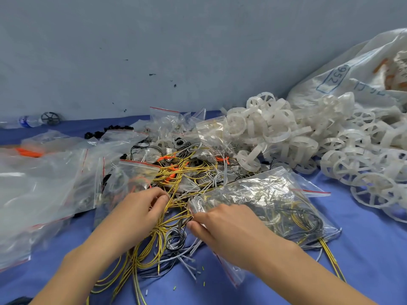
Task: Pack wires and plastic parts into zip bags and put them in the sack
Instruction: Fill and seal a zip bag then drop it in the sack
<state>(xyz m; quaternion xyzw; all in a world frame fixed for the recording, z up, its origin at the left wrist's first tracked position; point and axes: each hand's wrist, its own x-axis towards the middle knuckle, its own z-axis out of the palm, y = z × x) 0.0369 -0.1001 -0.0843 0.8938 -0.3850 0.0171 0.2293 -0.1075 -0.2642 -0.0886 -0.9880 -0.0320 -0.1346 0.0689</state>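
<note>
blue cloth point(363, 249) under a grey wall carries everything. the left hand point(136, 210) pinches a few yellow strands of the wire tangle point(176, 172), which spreads just beyond and below that pinch. the right hand point(222, 225), close beside it, pinches the mouth of a part-filled zip bag point(264, 194). the wires look light, springy and likely to snag, so they are best gathered as a loop. the bag film looks slippery and is best held at the lip. the sack point(363, 69) lies well right of both grips.

Wires point(176, 179) lie between zip bags point(44, 183) left and plastic parts point(308, 137) right.
</note>
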